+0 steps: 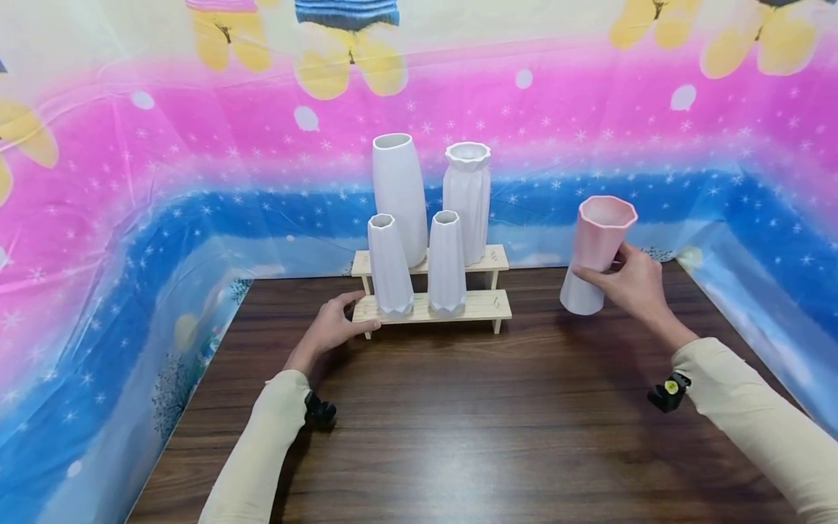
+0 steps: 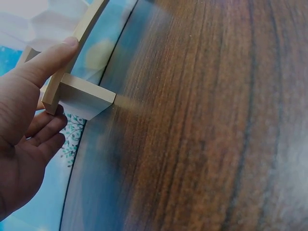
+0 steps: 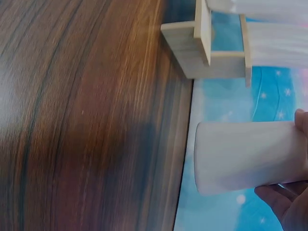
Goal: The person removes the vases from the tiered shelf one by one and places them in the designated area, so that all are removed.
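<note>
A two-step wooden stand [image 1: 481,306] holds four white vases: a tall smooth one [image 1: 401,196] and a ruffled-rim one [image 1: 467,204] on the upper step, two slim faceted ones [image 1: 390,269] on the lower. My left hand [image 1: 332,324] grips the lower step's left end, thumb on top and fingers below, as the left wrist view shows at the board's end [image 2: 54,94]. To the stand's right, my right hand [image 1: 638,280] holds a pink-and-white vase [image 1: 597,240] upright round its middle. Its pale base [image 3: 240,156] appears in the right wrist view, apart from the stand [image 3: 211,65].
The dark wooden table [image 1: 458,422] stretches in front of the stand. A patterned pink and blue cloth [image 1: 262,160] hangs behind the table and along both sides.
</note>
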Demonstrator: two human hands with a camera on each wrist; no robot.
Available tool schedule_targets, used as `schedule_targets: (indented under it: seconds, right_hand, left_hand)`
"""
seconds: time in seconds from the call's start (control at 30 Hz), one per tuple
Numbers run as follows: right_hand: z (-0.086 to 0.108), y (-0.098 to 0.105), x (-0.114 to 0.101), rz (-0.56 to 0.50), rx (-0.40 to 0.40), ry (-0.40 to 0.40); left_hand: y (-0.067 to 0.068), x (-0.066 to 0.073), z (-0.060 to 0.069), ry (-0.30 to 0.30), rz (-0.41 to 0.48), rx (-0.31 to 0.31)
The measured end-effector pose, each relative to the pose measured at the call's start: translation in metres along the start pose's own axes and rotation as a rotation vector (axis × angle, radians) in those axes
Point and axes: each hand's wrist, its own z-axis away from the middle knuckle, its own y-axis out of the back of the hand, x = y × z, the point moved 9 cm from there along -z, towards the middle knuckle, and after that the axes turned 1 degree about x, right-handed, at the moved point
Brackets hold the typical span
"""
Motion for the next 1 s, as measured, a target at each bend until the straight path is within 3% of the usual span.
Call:
schedule_targets:
  seconds: [0.67,1.0]
  right_hand:
    - [-0.016,0.014,0.053,0.026,0.037,-0.071]
    - [-0.021,0.016,0.086,0.006,0.089,-0.169]
  left_hand:
    - [0.001,-0.001,0.000,0.010,-0.018,0.003]
    - [0.002,-0.001,0.000,0.015,-0.020,0.003]
